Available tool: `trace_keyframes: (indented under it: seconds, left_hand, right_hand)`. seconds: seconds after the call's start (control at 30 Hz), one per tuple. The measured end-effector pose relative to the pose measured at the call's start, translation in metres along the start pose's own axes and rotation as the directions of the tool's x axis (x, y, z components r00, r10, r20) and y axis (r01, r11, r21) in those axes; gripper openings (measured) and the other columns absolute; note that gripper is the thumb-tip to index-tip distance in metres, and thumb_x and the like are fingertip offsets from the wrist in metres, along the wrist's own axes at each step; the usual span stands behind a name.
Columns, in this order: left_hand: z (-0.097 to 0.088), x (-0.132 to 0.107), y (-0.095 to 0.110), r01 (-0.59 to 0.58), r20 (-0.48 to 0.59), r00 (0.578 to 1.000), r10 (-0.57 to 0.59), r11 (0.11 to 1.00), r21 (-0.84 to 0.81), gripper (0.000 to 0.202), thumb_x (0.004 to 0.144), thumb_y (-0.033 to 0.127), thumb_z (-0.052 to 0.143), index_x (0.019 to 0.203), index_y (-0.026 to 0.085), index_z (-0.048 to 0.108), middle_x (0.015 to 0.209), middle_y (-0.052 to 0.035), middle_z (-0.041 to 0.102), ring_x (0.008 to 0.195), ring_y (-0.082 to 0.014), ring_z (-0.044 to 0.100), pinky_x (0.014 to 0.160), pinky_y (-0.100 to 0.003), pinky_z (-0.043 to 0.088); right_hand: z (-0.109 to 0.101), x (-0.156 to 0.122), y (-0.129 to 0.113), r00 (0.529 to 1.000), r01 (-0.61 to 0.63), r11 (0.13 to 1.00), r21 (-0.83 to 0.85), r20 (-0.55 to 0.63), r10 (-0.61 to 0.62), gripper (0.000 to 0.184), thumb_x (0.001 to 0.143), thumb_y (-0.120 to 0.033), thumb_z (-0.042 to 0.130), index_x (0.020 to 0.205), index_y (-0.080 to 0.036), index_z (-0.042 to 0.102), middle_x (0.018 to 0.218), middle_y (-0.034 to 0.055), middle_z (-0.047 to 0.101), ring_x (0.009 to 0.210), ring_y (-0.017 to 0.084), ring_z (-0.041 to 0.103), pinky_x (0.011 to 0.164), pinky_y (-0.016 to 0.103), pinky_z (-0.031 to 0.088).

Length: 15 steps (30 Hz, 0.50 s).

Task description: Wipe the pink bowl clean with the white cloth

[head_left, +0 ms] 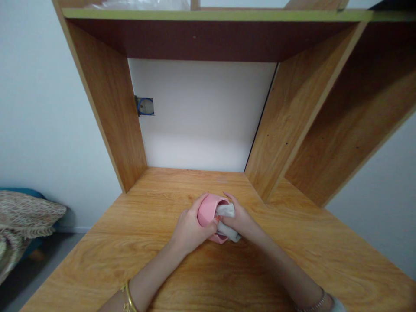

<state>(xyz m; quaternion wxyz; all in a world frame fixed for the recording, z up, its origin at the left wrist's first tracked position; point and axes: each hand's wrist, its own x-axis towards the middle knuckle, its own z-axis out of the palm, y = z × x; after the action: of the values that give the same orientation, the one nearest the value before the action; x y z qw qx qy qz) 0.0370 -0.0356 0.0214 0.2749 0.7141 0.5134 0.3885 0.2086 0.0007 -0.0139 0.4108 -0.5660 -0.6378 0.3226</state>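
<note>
A pink cup-like container (pixel 207 209) is tipped on its side above the wooden desk, its opening facing right. My left hand (pixel 191 225) is wrapped round it, the thumb along the near side. A light grey cloth (pixel 230 231) is partly inside the opening and partly sticking out. My right hand (pixel 239 218) pinches the cloth at the mouth of the container. The inside of the container is mostly hidden by the cloth and my fingers.
The wooden desk (pixel 156 203) runs under both arms, with side panels (pixel 110 108) and an upper shelf (pixel 201 39) around it. An uncovered wall box with a blue wire (pixel 146 106) sits in the back wall. A chair with a patterned throw (pixel 26 212) stands at left.
</note>
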Motion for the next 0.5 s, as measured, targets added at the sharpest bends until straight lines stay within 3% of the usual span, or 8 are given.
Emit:
trace_keyframes:
  seconds: [0.3, 0.5]
  left_hand:
    - [-0.011, 0.003, 0.004, -0.041, 0.045, 0.998, 0.037, 0.994, 0.098, 0.057, 0.068, 0.030, 0.055, 0.124, 0.024, 0.046, 0.111, -0.0053, 0.061, 0.094, -0.0248, 0.058, 0.085, -0.037, 0.043]
    - [-0.014, 0.002, -0.002, -0.134, 0.128, 0.985, 0.118, 0.982, 0.130, 0.057, 0.072, 0.038, 0.053, 0.126, 0.023, 0.042, 0.103, -0.0065, 0.063, 0.086, -0.0244, 0.060, 0.078, -0.036, 0.045]
  right_hand:
    - [-0.005, -0.008, -0.019, 0.997, 0.073, 0.988, -0.134, -0.029, -0.078, 0.066, 0.064, -0.018, 0.055, 0.127, -0.018, 0.035, 0.063, -0.0042, 0.057, 0.053, 0.013, 0.052, 0.052, 0.023, 0.042]
    - [-0.004, -0.009, -0.012, 0.993, 0.117, 0.977, -0.176, 0.011, -0.117, 0.067, 0.068, -0.023, 0.054, 0.131, -0.019, 0.032, 0.089, 0.0043, 0.064, 0.076, 0.019, 0.059, 0.070, 0.030, 0.045]
